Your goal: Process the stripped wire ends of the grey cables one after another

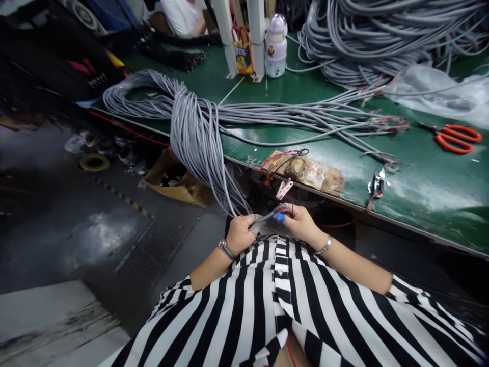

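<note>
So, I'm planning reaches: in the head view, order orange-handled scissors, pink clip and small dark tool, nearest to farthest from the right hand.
From the right hand:
1. Pink clip, just beyond it.
2. Small dark tool, to the right, on the green table.
3. Orange-handled scissors, farther right.

No wording is legible with certainty. White lettering on the black, pink-marked item (76, 63) — blurred. Lettering on the small yellow container with a dark printed label (244, 60) — too small. Prints on the lilac-and-white, dome-topped bottle (275, 48): unreadable.
</note>
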{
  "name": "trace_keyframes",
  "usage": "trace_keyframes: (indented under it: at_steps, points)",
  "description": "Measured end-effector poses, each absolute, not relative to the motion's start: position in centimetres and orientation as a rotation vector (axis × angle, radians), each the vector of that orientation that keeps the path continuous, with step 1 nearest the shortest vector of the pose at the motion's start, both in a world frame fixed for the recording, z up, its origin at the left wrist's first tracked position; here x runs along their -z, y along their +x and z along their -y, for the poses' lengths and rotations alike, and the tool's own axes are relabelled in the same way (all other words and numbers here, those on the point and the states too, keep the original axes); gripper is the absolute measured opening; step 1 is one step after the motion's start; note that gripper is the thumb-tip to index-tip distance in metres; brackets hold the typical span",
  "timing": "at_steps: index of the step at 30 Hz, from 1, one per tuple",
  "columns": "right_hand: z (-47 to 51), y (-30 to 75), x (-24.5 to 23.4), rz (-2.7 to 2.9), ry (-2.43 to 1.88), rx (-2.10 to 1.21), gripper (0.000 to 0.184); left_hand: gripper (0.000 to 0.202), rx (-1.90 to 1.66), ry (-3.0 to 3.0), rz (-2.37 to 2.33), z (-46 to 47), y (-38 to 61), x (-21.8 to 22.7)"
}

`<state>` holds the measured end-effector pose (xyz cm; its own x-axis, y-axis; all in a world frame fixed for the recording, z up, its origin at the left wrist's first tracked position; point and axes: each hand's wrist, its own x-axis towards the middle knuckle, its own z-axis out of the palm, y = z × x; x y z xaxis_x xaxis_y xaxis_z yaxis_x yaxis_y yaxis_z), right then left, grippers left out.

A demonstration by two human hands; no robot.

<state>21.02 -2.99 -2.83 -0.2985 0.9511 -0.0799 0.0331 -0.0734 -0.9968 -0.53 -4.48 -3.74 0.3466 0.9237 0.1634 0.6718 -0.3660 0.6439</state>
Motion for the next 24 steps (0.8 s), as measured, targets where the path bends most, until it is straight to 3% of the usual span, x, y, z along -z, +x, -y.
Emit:
trace_keyframes:
  at_steps: [5, 9, 15, 19, 24]
  points:
    - [3.1, 21.0, 2.5, 1.256, -0.924, -1.786, 0.040, 0.038, -0.537, 1.813, -0.875, 3.1, -0.5, 1.3]
    - [3.1, 20.9, 2.6, 1.041, -0.806, -2.001, 0.041, 0.051, -0.499, 1.592, -0.781, 2.7, 0.2, 0.9]
    - [2.8, 21.1, 3.8, 0.860, -0.642, -2.311, 0.042, 0.050, -0.970, 1.052, -0.791, 2.6, 1.0, 2.3]
    - [3.2, 21.3, 3.2, 1.186, -0.930, -1.998, 0.045, 0.041, -1.322, 0.827, -0.842, 2.1, -0.2, 2.0]
    - [4.9, 21.1, -1.1, 1.930, -0.784, -1.071, 0.030, 0.049, -1.273, 0.853, -0.949, 3.1, -0.8, 2.9]
